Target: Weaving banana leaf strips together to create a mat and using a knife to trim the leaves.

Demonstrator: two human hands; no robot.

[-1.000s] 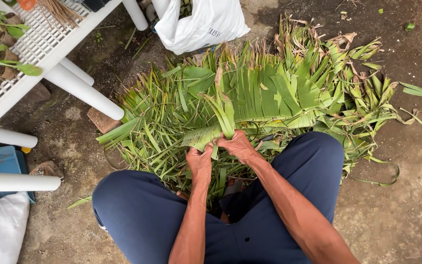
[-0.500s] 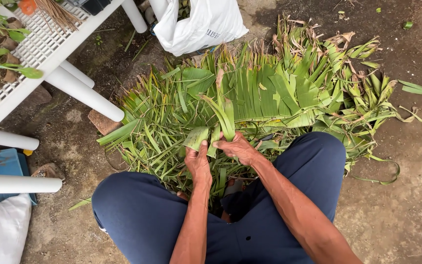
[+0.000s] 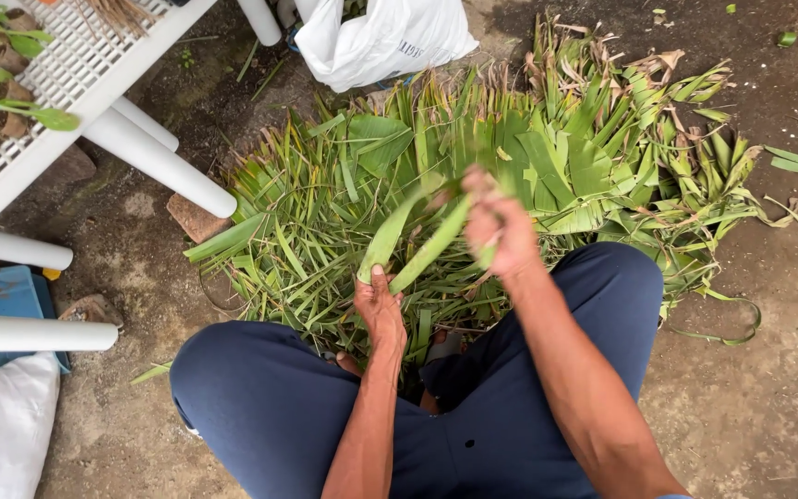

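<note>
Left hand point(image 3: 379, 300) pinches the base of a long green leaf point(image 3: 417, 242) above the leaf pile point(image 3: 547, 166); blurred right hand point(image 3: 501, 226) grips its upper part; best kept taut, tearing along the grain.

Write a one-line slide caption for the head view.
Seated person's left hand and blurred right hand pull a green leaf strip above a leaf pile.

Bare, damp dirt floor point(image 3: 768, 388), daylight. White slatted rack point(image 3: 76, 65) on pipe legs upper left; white plastic bag point(image 3: 385, 37) beyond.
</note>
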